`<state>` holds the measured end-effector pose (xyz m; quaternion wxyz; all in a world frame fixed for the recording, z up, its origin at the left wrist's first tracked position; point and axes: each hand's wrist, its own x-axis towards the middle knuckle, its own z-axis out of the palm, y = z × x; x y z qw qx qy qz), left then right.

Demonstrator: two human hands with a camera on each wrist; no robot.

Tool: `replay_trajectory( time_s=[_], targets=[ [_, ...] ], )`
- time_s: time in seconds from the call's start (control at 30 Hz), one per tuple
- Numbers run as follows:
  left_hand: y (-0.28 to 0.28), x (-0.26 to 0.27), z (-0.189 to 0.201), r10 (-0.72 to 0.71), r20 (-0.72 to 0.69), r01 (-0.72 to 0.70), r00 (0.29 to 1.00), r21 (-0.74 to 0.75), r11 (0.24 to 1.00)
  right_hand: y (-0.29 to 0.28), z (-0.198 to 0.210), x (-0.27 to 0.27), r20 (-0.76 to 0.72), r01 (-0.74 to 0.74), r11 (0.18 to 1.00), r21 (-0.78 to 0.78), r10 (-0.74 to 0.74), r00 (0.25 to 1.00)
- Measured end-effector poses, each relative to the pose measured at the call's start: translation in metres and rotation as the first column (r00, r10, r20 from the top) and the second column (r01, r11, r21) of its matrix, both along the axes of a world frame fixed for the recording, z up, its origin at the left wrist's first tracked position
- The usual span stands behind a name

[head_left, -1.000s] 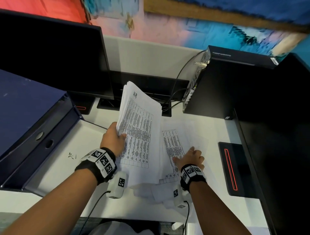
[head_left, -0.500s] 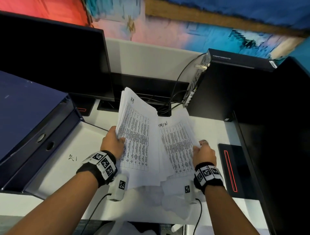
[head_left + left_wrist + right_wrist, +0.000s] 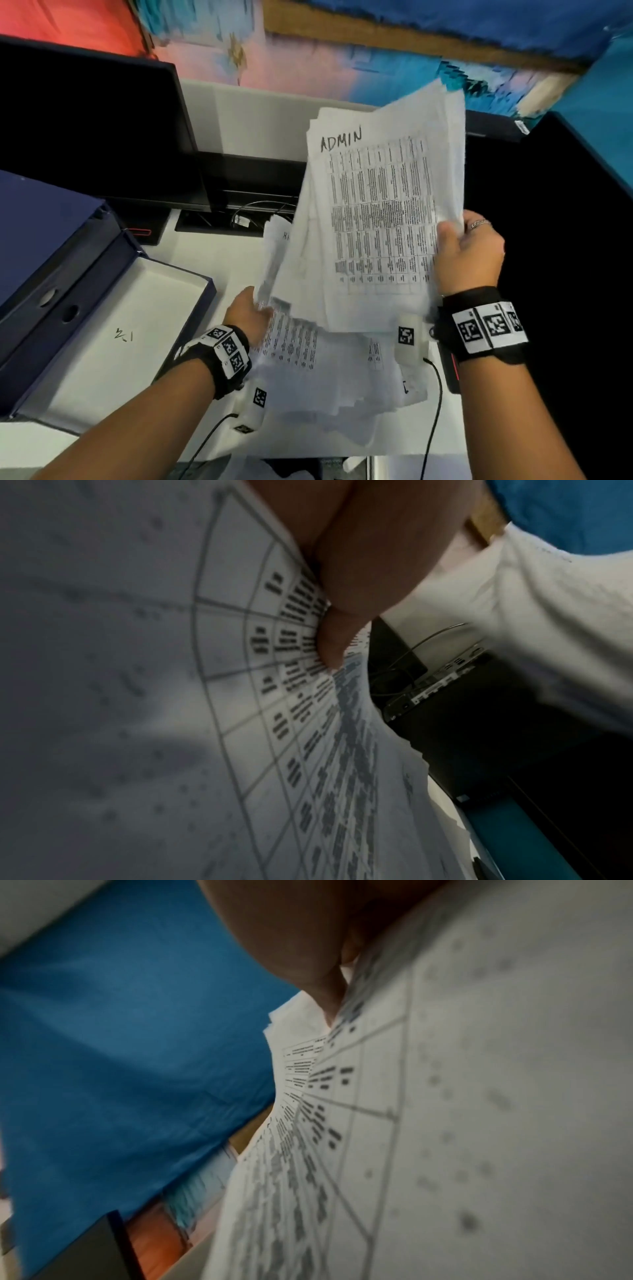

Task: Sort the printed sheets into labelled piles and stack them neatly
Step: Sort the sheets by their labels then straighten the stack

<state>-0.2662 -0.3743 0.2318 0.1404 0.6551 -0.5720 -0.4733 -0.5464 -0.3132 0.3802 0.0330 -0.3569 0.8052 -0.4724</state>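
Above desk point(image 3: 212, 260): right grip point(image 3: 467, 253) clasps ADMIN stack point(image 3: 380, 219); left grip point(image 3: 248, 317) pinches lower stack point(image 3: 274, 260).

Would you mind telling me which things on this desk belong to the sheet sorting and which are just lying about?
Part of the job:
- ADMIN stack, held up by the right hand
- second stack, gripped by the left hand
- loose sheets on the desk

Just lying about:
- monitor
- blue box files
- black computer case
- cables
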Motion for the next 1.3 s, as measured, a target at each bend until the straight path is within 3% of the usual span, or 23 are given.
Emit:
replay_trajectory(
  time_s=[0.13,0.2,0.27,0.3,0.37,0.4,0.5,0.63,0.7,0.83,0.93,1.0,1.17,1.23,1.3],
  targets=[
    [0.000,0.001,-0.002,0.035,-0.169,-0.002,0.985,0.196,0.981,-0.005,-0.056,-0.003,0.242,-0.098,0.986,0.136,0.063,0.968],
    [-0.006,0.005,-0.008,0.111,-0.137,-0.068,0.984,0.288,0.955,-0.003,-0.098,-0.004,0.284,-0.166,0.936,0.311,0.075,0.956],
    [-0.009,0.004,-0.010,0.190,-0.122,-0.135,0.974,0.360,0.923,0.000,-0.136,-0.002,0.306,-0.222,0.826,0.518,0.063,0.950],
    [-0.008,0.002,-0.009,0.183,-0.114,-0.131,0.976,0.364,0.922,0.004,-0.149,0.003,0.304,-0.265,0.734,0.625,0.083,0.949],
    [-0.003,-0.008,-0.001,0.106,-0.093,-0.070,0.990,0.334,0.940,0.013,-0.167,0.019,0.271,-0.311,0.573,0.758,0.156,0.950],
    [-0.001,-0.012,-0.003,0.062,-0.090,-0.030,0.994,0.323,0.946,0.017,-0.172,0.030,0.251,-0.314,0.544,0.778,0.190,0.949],
    [0.005,-0.026,-0.012,-0.011,-0.036,0.023,0.999,0.323,0.946,0.029,-0.187,0.063,0.234,-0.315,0.514,0.798,0.217,0.948],
    [0.000,-0.024,-0.017,-0.124,0.191,0.095,0.974,0.155,0.983,0.031,-0.191,0.078,0.230,-0.271,0.554,0.787,0.144,0.962],
    [-0.004,-0.018,-0.017,-0.114,0.183,0.106,0.976,0.055,0.993,0.032,-0.191,0.070,0.266,-0.272,0.617,0.738,0.105,0.958],
    [-0.008,0.005,0.001,-0.026,-0.078,0.025,0.997,-0.014,1.000,0.028,-0.176,0.046,0.405,-0.335,0.779,0.531,0.114,0.907],
    [-0.011,0.026,0.030,-0.054,-0.266,0.032,0.963,-0.087,0.996,0.015,-0.128,0.037,0.672,-0.285,0.953,0.105,0.144,0.727],
    [-0.011,0.028,0.059,-0.073,-0.352,0.013,0.933,-0.168,0.986,0.007,-0.090,0.035,0.700,-0.245,0.965,-0.092,0.238,0.673],
    [-0.006,0.019,0.115,-0.039,-0.448,-0.133,0.893,-0.346,0.929,0.002,-0.019,0.042,0.535,-0.244,0.897,-0.368,0.419,0.733],
    [-0.001,0.011,0.117,-0.024,-0.412,-0.151,0.911,-0.388,0.909,0.005,-0.017,0.046,0.466,-0.324,0.877,-0.354,0.466,0.752],
    [0.008,0.009,0.118,-0.045,-0.427,-0.099,0.903,-0.309,0.946,0.007,-0.032,0.049,0.443,-0.384,0.896,-0.225,0.445,0.778]
  ],
)
